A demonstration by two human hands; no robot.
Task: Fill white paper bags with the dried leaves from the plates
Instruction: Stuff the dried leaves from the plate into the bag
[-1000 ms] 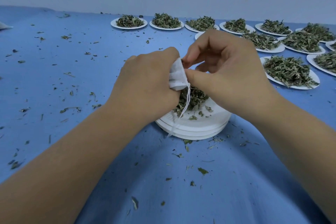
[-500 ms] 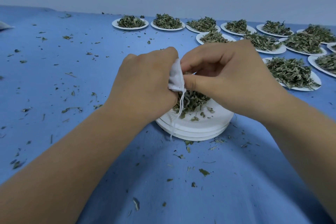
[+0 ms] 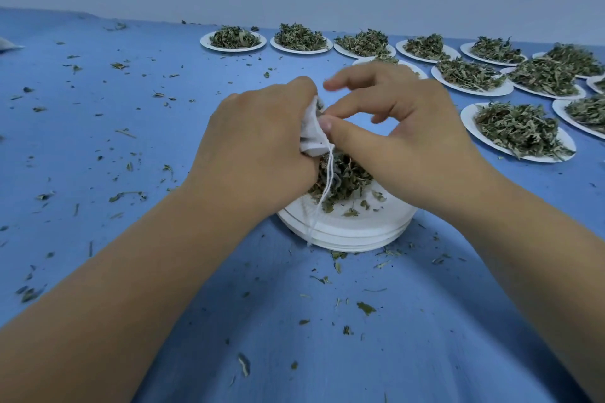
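Centre frame, the left hand (image 3: 258, 147) has its grip wrapped round the little white bag (image 3: 311, 136), holding it just above the stack of plates (image 3: 357, 232), where a small heap of dried leaves (image 3: 347, 177) lies, and the bag's string (image 3: 322, 199) dangles down over the rim. The right hand (image 3: 406, 141) sits beside it with a narrow grip, thumb and a finger pinching the bag's mouth, forefinger lifted and blurred. Upper right, rows of leaf-filled plates (image 3: 467, 116) stand on the blue worktop (image 3: 82, 147), leaf crumbs scattered all across it.
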